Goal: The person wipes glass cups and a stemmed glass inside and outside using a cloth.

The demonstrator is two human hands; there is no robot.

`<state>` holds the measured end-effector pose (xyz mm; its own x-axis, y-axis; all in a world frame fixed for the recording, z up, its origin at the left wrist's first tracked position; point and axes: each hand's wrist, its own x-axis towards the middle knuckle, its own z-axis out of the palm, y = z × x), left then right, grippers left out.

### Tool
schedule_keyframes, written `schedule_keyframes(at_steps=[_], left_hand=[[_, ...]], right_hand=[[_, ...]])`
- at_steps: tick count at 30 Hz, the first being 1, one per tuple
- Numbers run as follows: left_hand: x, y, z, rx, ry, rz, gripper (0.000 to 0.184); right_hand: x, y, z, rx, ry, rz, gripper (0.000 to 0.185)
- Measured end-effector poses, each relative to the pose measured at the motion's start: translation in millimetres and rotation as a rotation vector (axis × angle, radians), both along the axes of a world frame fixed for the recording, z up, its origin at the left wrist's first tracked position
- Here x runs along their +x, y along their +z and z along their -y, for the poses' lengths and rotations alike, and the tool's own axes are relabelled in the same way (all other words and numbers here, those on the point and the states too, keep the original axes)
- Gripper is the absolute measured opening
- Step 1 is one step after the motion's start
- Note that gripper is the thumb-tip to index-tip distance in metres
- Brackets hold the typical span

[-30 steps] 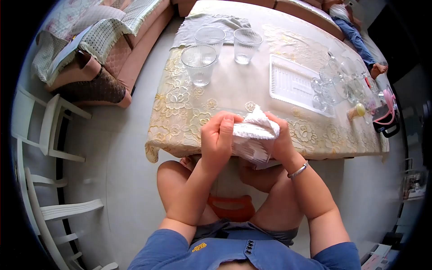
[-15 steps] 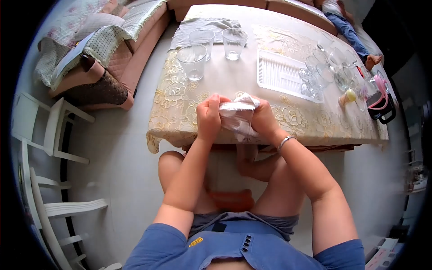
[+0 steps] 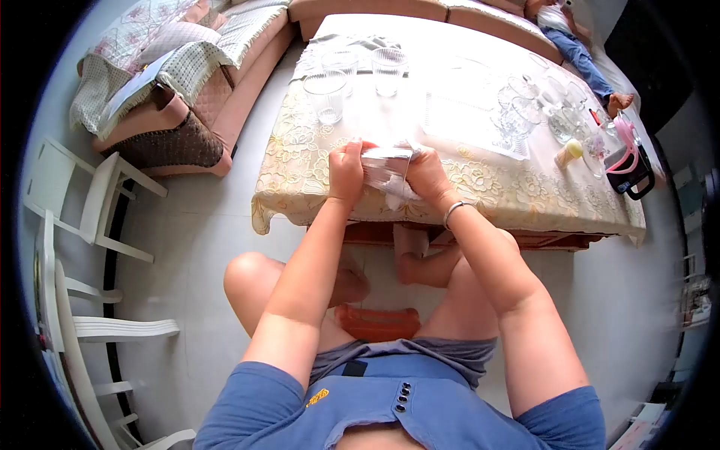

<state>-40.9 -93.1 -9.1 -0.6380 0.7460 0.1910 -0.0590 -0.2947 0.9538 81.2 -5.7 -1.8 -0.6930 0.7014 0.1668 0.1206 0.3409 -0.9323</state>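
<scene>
Left hand: My left hand (image 3: 346, 171) was clamped on the near-left side of the clear ribbed glass (image 3: 386, 160), thumb uppermost, probably to steady it against the pull of the other side.

Right hand: My right hand (image 3: 429, 177) was closed on the white cloth (image 3: 399, 196) at the glass's other side; bunched there, the cloth likely gave that grip some cushion. I could not tell how far the cloth reached inside.

Held glass: It was between my two hands, by the near edge of the table (image 3: 525, 196). Both forearms reached forward, which seemed to put it where I could look down on it.

Three glasses: The near glass (image 3: 325, 99), the back glass (image 3: 340, 66) and the inner glass (image 3: 388, 73) stood upright at the far left, perhaps grouped there to leave my elbows room. A grey cloth (image 3: 373, 43) lay by them.

White tray: The tray (image 3: 459, 126) lay flat beyond my right hand, washed out by glare, with clear glassware (image 3: 564, 126) crowded at its right end, within reach, I judged.

Right end: A pale-topped container (image 3: 568, 153) stood near a black-and-pink item (image 3: 630, 171), both well apart from my grip.
</scene>
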Motion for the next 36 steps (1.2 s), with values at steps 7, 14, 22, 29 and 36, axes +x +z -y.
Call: schedule_keyframes(at_steps=[7, 14, 22, 29, 36], left_hand=[[-9, -10, -10, 0.033, -0.002, -0.102, 0.039], [-13, -8, -17, -0.043, -0.005, -0.066, 0.038], [-15, -6, -16, -0.044, 0.001, -0.214, 0.035], [-6, 12, -15, -0.138, 0.032, -0.111, 0.031], [6, 22, -15, -0.166, 0.055, -0.129, 0.028]], right_hand=[[-2, -2, 2, 0.113, -0.102, 0.042, 0.023], [-4, -10, -7, 0.144, -0.116, -0.002, 0.027], [-2, -4, -3, 0.136, -0.063, -0.005, 0.029], [-1, 1, -1, 0.034, -0.071, -0.032, 0.024], [5, 3, -1, -0.065, -0.054, -0.142, 0.018]])
